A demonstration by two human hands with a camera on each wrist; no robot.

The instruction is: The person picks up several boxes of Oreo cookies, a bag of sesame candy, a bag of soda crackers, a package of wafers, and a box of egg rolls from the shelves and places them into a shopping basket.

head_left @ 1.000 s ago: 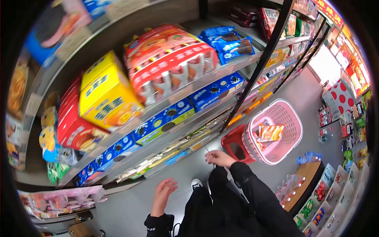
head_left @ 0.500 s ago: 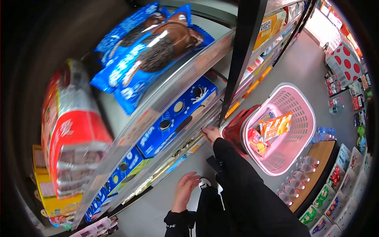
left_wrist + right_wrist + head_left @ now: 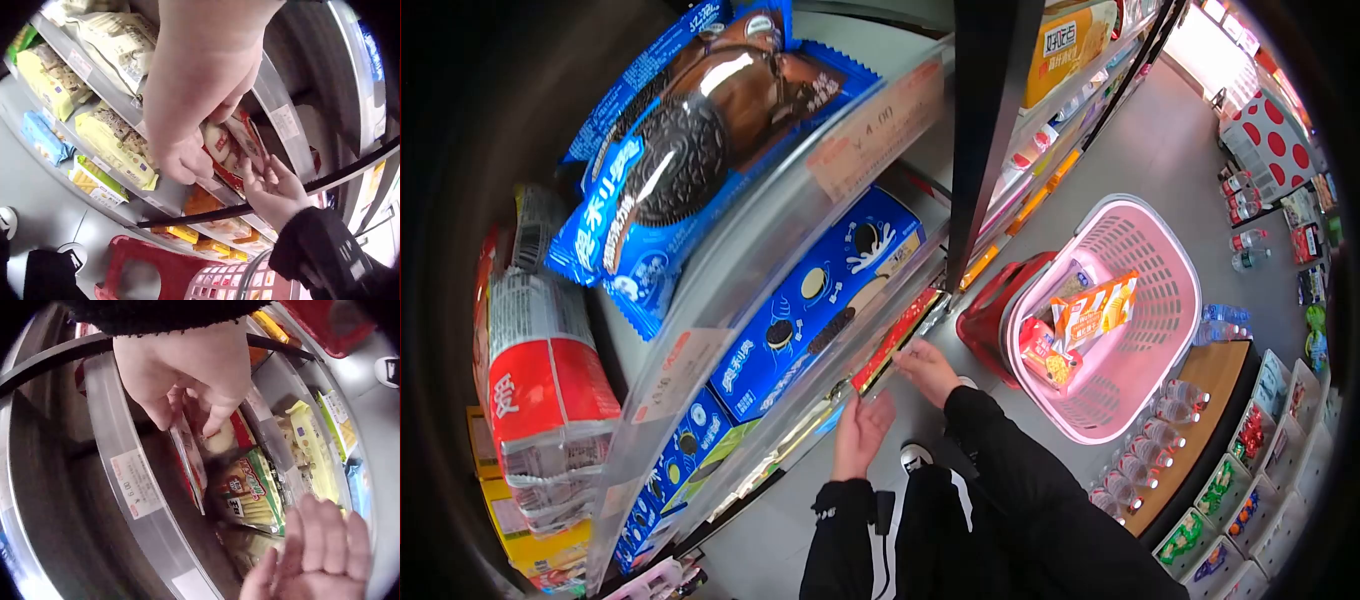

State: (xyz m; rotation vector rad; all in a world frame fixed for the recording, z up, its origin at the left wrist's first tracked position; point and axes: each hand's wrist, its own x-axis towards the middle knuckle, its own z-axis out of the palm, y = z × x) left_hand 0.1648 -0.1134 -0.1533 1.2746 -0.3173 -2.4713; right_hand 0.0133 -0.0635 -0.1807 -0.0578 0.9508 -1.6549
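Note:
On a lower shelf lies a red and white package (image 3: 900, 335), one of them tilted up on edge (image 3: 249, 136). My right hand (image 3: 928, 372) pinches that package's edge between thumb and fingers, as the right wrist view (image 3: 189, 459) shows. With its palm up and fingers extended, my left hand (image 3: 312, 556) is beside the shelf front, close to a green and yellow package (image 3: 253, 494). In the head view the left hand (image 3: 865, 432) is just below the red package, and whether it touches anything cannot be told.
A pink basket (image 3: 1165, 270) at the right holds an orange package (image 3: 1098, 312) and a red one (image 3: 1048, 358); a red basket (image 3: 992, 325) is beside it. Blue cookie packs (image 3: 675, 165) lie on the upper shelf, near a black shelf post (image 3: 990, 130). Bottles (image 3: 1165, 430) stand at the right.
My right hand has moved down and left from near the post to the red package, which is now raised. The left hand has shifted up toward the shelf. The view has moved closer.

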